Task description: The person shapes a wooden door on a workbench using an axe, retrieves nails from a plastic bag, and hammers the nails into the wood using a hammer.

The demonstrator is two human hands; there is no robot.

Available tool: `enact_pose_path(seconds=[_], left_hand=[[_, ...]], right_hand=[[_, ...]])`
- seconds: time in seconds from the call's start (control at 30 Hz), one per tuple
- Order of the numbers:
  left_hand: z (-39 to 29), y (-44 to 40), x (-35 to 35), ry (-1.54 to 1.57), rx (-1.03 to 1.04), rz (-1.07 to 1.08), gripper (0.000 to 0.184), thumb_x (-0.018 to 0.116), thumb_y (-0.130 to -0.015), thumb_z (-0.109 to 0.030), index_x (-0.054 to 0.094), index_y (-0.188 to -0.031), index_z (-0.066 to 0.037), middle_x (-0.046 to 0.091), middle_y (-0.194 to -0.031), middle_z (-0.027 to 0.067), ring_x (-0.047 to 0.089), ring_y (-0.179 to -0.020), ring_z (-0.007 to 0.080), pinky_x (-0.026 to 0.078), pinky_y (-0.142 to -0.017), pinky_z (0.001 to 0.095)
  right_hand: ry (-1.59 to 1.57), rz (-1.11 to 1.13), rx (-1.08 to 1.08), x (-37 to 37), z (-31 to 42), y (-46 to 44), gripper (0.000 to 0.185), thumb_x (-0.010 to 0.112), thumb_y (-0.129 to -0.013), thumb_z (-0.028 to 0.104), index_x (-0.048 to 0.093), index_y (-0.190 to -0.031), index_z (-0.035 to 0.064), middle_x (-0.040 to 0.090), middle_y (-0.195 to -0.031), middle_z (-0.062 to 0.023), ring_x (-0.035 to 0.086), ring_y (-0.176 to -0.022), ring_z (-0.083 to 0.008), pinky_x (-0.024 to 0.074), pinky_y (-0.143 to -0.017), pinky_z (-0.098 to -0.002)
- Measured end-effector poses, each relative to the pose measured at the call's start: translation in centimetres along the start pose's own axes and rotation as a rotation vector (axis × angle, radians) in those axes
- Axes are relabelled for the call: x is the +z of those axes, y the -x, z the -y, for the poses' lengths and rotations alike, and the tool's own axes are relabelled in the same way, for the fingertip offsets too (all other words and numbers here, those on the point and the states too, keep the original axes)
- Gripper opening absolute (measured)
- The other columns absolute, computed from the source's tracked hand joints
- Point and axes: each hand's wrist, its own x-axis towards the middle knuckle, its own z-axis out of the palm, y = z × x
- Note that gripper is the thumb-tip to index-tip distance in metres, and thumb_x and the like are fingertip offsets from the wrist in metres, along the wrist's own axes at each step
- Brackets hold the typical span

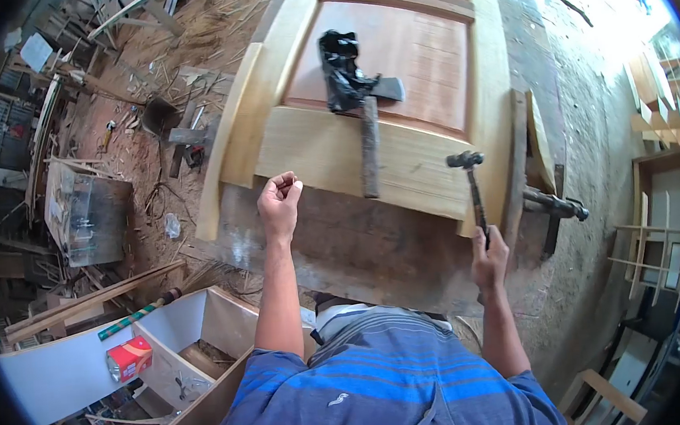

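My right hand is wrapped round the handle of a hammer, its metal head raised near the lower right corner of a wooden panelled door. My left hand is closed in a pinch at the door's lower left edge; whatever its fingertips hold is too small to make out. On the door lie a crumpled black plastic bag and a strip of dark wood, which projects over the door's bottom edge. A flat grey metal piece rests beside the bag.
The door lies on a worn workbench. A metal clamp sticks out at its right. Lower left stands an open wooden box with compartments, tools, a red carton and a green rod. Wood scraps and shavings litter the floor.
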Motion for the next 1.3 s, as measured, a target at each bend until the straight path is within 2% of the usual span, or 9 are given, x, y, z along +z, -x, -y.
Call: enact_pose_path(seconds=[0.07,0.1,0.2,0.3,0.47,0.63,0.73,1.03,1.3], left_hand=[[0.5,-2.8,-2.8,0.016,0.003,0.015,0.023,0.076,-0.100,-0.002,0.072,-0.121,0.004,0.077,-0.105,0.0043,0.072,-0.094,0.0091,0.059,-0.089,0.0240],[0.6,-4.2,-3.9,0.006,0.030,0.005,0.020,0.075,-0.101,-0.004,0.075,-0.119,0.003,0.078,-0.108,0.0042,0.072,-0.095,0.0091,0.059,-0.089,0.0254],[-1.2,-8.8,-6.4,-0.222,0.132,-0.016,0.016,0.075,-0.102,-0.006,0.079,-0.116,0.000,0.080,-0.107,0.0041,0.073,-0.094,0.0103,0.059,-0.088,0.0272],[-0.4,-14.0,-7.5,-0.319,0.256,0.001,0.016,0.076,-0.102,-0.009,0.082,-0.116,-0.004,0.081,-0.105,0.0065,0.075,-0.093,0.0137,0.060,-0.086,0.0303],[1.3,-20.9,-6.1,-0.167,0.307,0.014,0.015,0.078,-0.101,-0.010,0.075,-0.114,-0.004,0.081,-0.105,0.0085,0.077,-0.091,0.0183,0.061,-0.081,0.0338],[2.0,-24.4,-4.9,-0.379,0.373,0.058,0.019,0.078,-0.101,-0.021,0.075,-0.112,-0.005,0.080,-0.101,0.0123,0.078,-0.087,0.0258,0.060,-0.081,0.0412],[2.7,-25.0,-4.3,-0.446,0.352,0.095,0.022,0.078,-0.102,-0.024,0.076,-0.111,-0.005,0.080,-0.102,0.0140,0.078,-0.090,0.0276,0.061,-0.082,0.0415],[1.1,-24.3,-4.3,-0.516,0.437,0.050,0.021,0.080,-0.100,-0.021,0.078,-0.114,-0.006,0.081,-0.106,0.0148,0.079,-0.098,0.0289,0.062,-0.086,0.0406],[2.1,-24.6,-4.0,-0.479,0.432,0.047,0.032,0.082,-0.095,-0.016,0.072,-0.125,-0.013,0.082,-0.102,0.0063,0.077,-0.094,0.0282,0.059,-0.090,0.0434]], right_hand=[[0.101,0.049,-0.047,4.4,4.6,1.3,0.041,0.068,-0.111,0.038,0.060,-0.093,0.0027,0.053,-0.064,-0.0190,0.045,-0.058,-0.0211,0.0435,-0.057,-0.0427],[0.096,0.115,-0.055,6.8,6.0,1.5,0.040,0.070,-0.109,0.039,0.060,-0.093,0.0037,0.055,-0.065,-0.0208,0.052,-0.055,-0.0308,0.0455,-0.058,-0.0470],[0.163,0.226,-0.168,14.1,11.0,1.5,0.040,0.072,-0.107,0.041,0.061,-0.093,0.0049,0.060,-0.066,-0.0227,0.062,-0.061,-0.0438,0.0471,-0.059,-0.0521],[0.227,0.305,-0.164,19.7,13.3,1.3,0.041,0.073,-0.105,0.044,0.061,-0.094,0.0058,0.063,-0.069,-0.0243,0.067,-0.070,-0.0491,0.0478,-0.062,-0.0565],[0.296,0.072,-0.050,22.1,12.5,1.6,0.039,0.069,-0.107,0.043,0.065,-0.099,0.0059,0.066,-0.073,-0.0261,0.068,-0.073,-0.0501,0.0497,-0.063,-0.0570],[0.224,-0.208,0.015,22.4,12.7,-0.1,0.030,0.071,-0.107,0.032,0.063,-0.098,0.0049,0.065,-0.072,-0.0254,0.068,-0.070,-0.0485,0.0507,-0.060,-0.0522],[0.144,-0.148,-0.126,24.3,15.7,-1.4,0.027,0.073,-0.106,0.027,0.061,-0.096,0.0045,0.062,-0.070,-0.0238,0.067,-0.066,-0.0474,0.0498,-0.058,-0.0503],[0.180,0.052,-0.337,32.9,21.5,-7.0,0.031,0.075,-0.104,0.034,0.064,-0.095,0.0063,0.065,-0.067,-0.0205,0.069,-0.064,-0.0436,0.0510,-0.059,-0.0522],[0.248,0.072,-0.410,33.8,22.8,-9.5,0.033,0.073,-0.105,0.038,0.065,-0.094,0.0083,0.064,-0.063,-0.0172,0.069,-0.061,-0.0425,0.0509,-0.058,-0.0533]])
